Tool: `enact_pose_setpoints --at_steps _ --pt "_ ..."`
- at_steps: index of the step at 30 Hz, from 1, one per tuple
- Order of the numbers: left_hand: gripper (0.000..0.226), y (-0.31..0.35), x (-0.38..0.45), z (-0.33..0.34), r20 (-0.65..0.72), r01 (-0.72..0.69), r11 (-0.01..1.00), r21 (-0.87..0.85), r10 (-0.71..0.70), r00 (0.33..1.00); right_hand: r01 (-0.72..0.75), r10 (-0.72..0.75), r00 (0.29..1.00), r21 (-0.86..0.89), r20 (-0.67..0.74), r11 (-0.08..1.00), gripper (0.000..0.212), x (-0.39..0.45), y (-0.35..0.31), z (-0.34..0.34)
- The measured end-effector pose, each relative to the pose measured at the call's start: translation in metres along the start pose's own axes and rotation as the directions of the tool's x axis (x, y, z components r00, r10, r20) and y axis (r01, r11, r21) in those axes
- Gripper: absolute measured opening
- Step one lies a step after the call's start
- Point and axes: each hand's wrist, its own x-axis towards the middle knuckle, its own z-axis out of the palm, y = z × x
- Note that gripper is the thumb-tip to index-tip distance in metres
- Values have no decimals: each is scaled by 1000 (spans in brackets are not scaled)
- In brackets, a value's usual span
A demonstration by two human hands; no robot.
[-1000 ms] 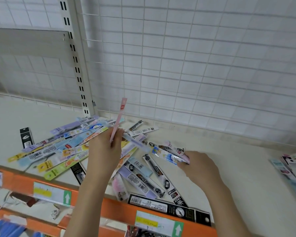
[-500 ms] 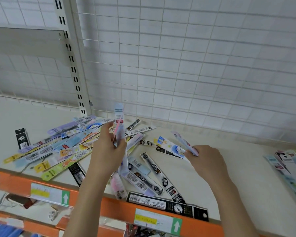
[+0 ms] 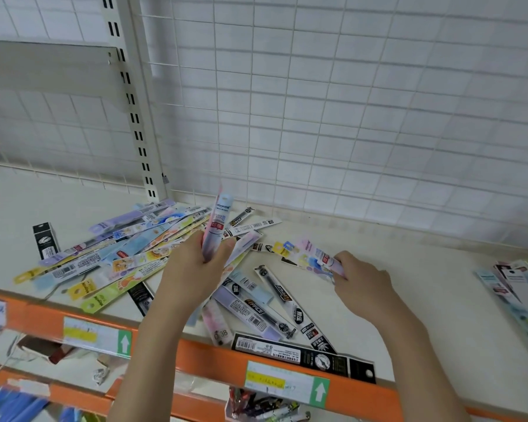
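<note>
so, starting at the left end of the shelf point(image 3: 424, 269): a small black box point(image 3: 45, 240) lies alone near the back left. just to its right spreads the loose pile point(image 3: 110, 260) of pen-refill packets, crossed at all angles, reaching from the wire grid point(image 3: 348, 117) at the back almost to the orange rail point(image 3: 195, 357) along the front edge.

above the middle of that pile the left hand point(image 3: 192, 269) is closed round a thin bundle of packets point(image 3: 218, 226), fingers and thumb wrapped about its lower half. the bundle stands nearly upright, with a pale blue packet in front and a pink one behind; how many it holds i cannot tell.

to the right, a few dark packets lie flat towards the front edge, and a long black packet point(image 3: 302, 356) rests right against the rail. further right the right hand point(image 3: 363, 281) is low over the shelf, its fingers curled and pinching the end of a pink packet point(image 3: 323, 258) at the right fringe of the pile. whether that packet is clear of the ones beneath it is hard to say. at the far right edge a separate stack point(image 3: 518, 287) of packets lies well apart from everything else.

as for progress, the gathering looks barely begun: only the thin bundle is in hand and one more packet is being taken, while most of the pile lies loose on the shelf, waiting to be picked through.
</note>
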Motion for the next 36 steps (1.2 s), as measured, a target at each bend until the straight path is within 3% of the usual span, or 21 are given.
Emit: enact_pose_setpoints --at_steps 4,9,14,21,25,31,36 --pt "39 -3 -2 -8 -25 4 1000 9 -4 1000 25 -17 999 202 -42 979 34 -5 -12 2" --pt "38 -15 -4 -20 -51 6 1000 17 -5 999 60 -62 998 184 5 981 58 -7 -30 4" --pt "36 -19 -9 -25 -64 13 998 62 -9 998 146 -146 988 5 57 989 41 -7 -38 15" --pt "41 -19 -12 -29 -45 38 993 108 -33 998 131 -141 972 62 189 989 29 -5 -47 20" --pt "43 -17 -11 -29 -13 56 988 141 -55 998 100 -104 993 60 64 993 29 -1 -41 7" --pt "32 -16 2 -13 49 82 972 220 -95 994 38 11 990 333 -143 942 10 1 -25 -11" --pt "28 -10 16 5 122 83 910 406 -143 982 9 86 971 392 -225 920 36 -9 -22 -11"
